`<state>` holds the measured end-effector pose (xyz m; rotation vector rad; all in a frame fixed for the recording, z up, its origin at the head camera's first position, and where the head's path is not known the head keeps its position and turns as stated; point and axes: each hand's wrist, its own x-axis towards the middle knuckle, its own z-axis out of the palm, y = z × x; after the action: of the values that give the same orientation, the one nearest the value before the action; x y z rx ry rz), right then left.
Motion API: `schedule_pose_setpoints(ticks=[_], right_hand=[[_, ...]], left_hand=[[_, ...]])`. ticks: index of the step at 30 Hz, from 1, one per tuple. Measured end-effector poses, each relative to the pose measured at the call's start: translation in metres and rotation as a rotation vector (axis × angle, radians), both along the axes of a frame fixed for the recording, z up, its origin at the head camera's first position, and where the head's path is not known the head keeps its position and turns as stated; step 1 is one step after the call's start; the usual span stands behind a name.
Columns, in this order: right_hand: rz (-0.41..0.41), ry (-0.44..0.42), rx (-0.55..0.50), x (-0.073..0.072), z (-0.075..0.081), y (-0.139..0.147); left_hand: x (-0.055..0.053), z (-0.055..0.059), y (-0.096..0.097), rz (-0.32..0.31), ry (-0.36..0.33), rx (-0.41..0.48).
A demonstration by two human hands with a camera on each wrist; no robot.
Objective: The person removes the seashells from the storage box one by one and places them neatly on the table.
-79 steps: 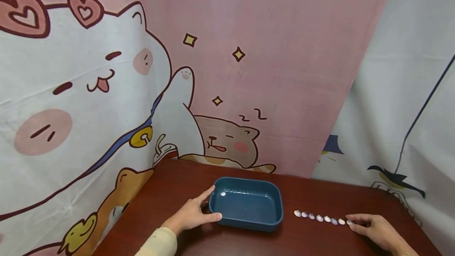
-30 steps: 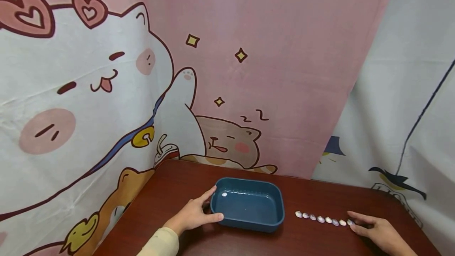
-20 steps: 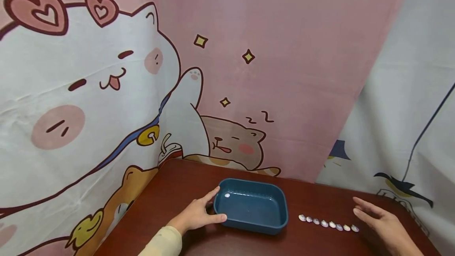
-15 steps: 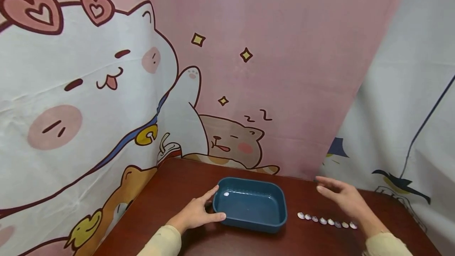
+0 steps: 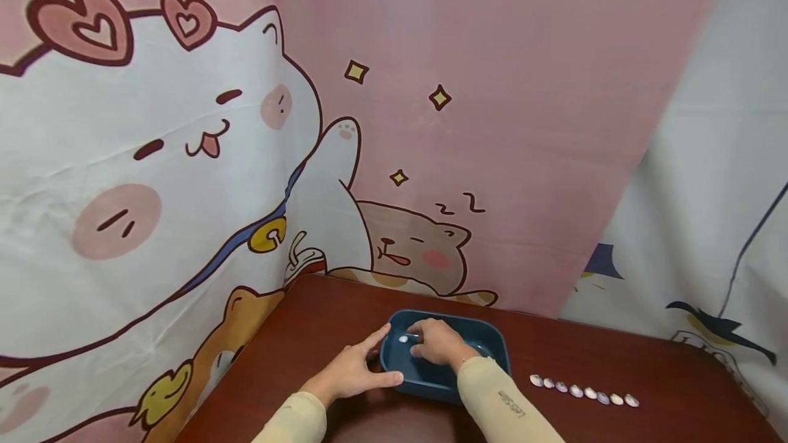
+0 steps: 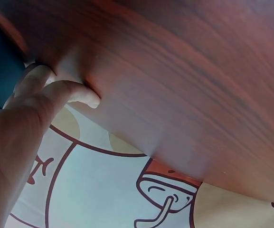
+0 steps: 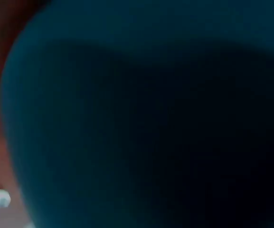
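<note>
My left hand (image 5: 357, 369) holds the left end of a blue plastic basin (image 5: 497, 355), thumb at the front wall and index finger at the rear of that end. In the left wrist view, fingers of the left hand (image 6: 30, 107) bend beside the basin (image 6: 0, 71). My right hand (image 5: 438, 342) reaches down into the basin, fingertips just right of a small white seashell (image 5: 403, 339) on its floor. A row of several seashells (image 5: 575, 391) lies right of the basin. The dark basin (image 7: 70, 28) fills most of the right wrist view.
The basin stands on a reddish-brown wooden table (image 5: 345, 299). A cartoon-printed cloth (image 5: 523, 156) hangs behind and to the left of it. Close to the right of the basin, the shell row slants toward the table's front right.
My right hand has left the right end of the shell row and swung left into the basin. The row stays where it lay. My left hand keeps its place; the head view shifts slightly.
</note>
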<state>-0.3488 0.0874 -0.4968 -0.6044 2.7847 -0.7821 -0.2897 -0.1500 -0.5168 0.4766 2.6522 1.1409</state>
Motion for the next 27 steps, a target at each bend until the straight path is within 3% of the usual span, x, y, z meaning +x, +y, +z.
schedule_pose_setpoints(ticks=[6,10,18,27], right_hand=[[-0.066,-0.004,0.064,-0.006,-0.017,-0.006],[-0.030,0.019,0.064,-0.005,-0.020,-0.003],[0.064,0.150,0.036,-0.002,-0.020,-0.002],[-0.033,0.118,-0.016,-0.003,-0.029,-0.013]], left_hand=[[0.000,0.001,0.006,-0.016,0.004,-0.021],[0.001,0.002,0.005,-0.030,0.000,-0.015],[-0.001,0.003,-0.001,-0.025,0.025,-0.026],[-0.002,-0.001,-0.003,-0.026,0.013,-0.021]])
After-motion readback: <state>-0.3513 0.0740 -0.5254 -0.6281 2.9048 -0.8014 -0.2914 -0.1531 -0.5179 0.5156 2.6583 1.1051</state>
